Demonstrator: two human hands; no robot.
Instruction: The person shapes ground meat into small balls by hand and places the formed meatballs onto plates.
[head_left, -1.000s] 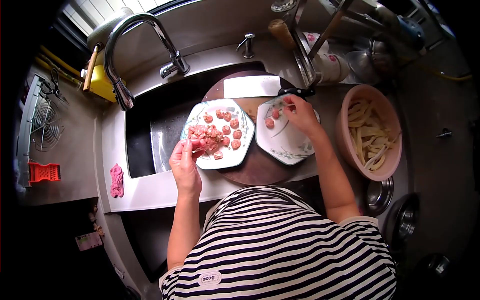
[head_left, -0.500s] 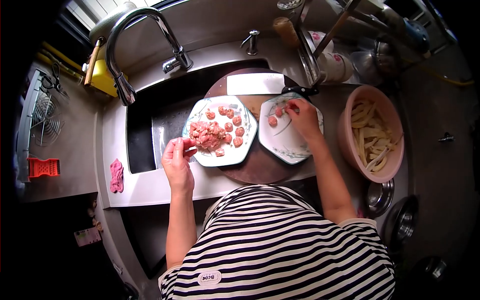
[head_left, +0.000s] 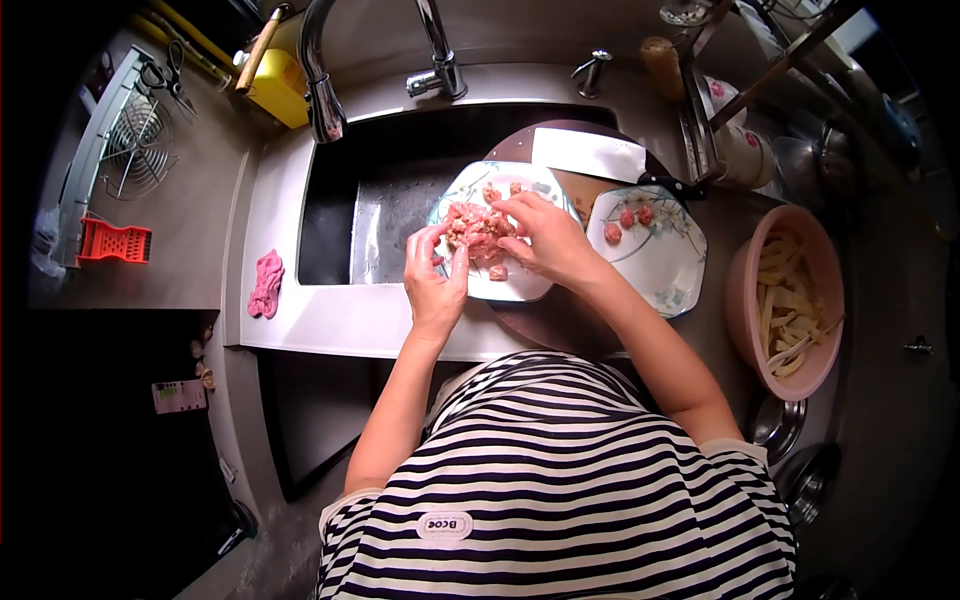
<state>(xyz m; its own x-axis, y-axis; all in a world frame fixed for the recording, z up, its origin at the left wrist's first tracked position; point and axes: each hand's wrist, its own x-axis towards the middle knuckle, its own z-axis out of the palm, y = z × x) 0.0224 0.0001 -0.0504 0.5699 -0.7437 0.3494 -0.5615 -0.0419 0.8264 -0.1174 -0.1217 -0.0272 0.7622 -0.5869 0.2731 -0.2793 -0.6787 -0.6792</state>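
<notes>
A heap of raw minced meat (head_left: 476, 228) lies on the left patterned plate (head_left: 540, 288), with several small meatballs around it, partly covered by my hands. My left hand (head_left: 436, 290) is at the heap's left side, thumb and fingers apart, fingertips at the meat. From the right, my right hand (head_left: 552, 240) reaches over the plate; its thumb and fingers are spread at the heap's right edge, touching the meat. On the right patterned plate (head_left: 660, 268) sit three meatballs (head_left: 628, 217) near its upper left.
Both plates rest on a round cutting board (head_left: 540, 325) partly over the sink (head_left: 400, 150). A cleaver (head_left: 590, 153) lies behind them. At right stands a pink basin (head_left: 742, 310) of pale cut strips. The faucet (head_left: 325, 110) arches over the sink; a pink cloth (head_left: 266, 283) lies left.
My right hand has left the right plate and come to the meat heap; three meatballs now show on that plate. My left hand has moved closer to the meat. The view has shifted.
</notes>
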